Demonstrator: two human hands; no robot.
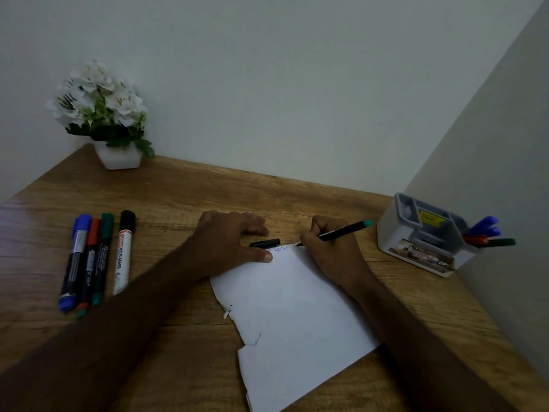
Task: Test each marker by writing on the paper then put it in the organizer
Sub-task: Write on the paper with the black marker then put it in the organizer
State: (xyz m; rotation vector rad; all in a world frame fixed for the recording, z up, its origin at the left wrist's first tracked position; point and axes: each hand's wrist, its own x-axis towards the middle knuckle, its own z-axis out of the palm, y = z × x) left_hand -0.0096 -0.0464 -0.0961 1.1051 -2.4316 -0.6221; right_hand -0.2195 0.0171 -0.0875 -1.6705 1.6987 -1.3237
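Observation:
A white sheet of paper (294, 307) lies on the wooden desk, with faint writing along its far edge. My right hand (329, 251) grips a thin black marker with a teal end (344, 231), tip down on the paper's top edge. My left hand (234, 242) presses flat on the paper's top left corner, and a black cap (265, 243) lies just beside its fingers. Several markers lie in a row at the left: blue (74, 263), red (89, 257), green (101, 260) and a white-barrelled one with a black cap (123, 251). The grey organizer (416, 233) at the right holds blue, red and green markers (487, 233).
A white pot of white flowers (104, 114) stands at the desk's far left corner. Walls close the desk at the back and on the right, right behind the organizer. The paper's left edge is torn.

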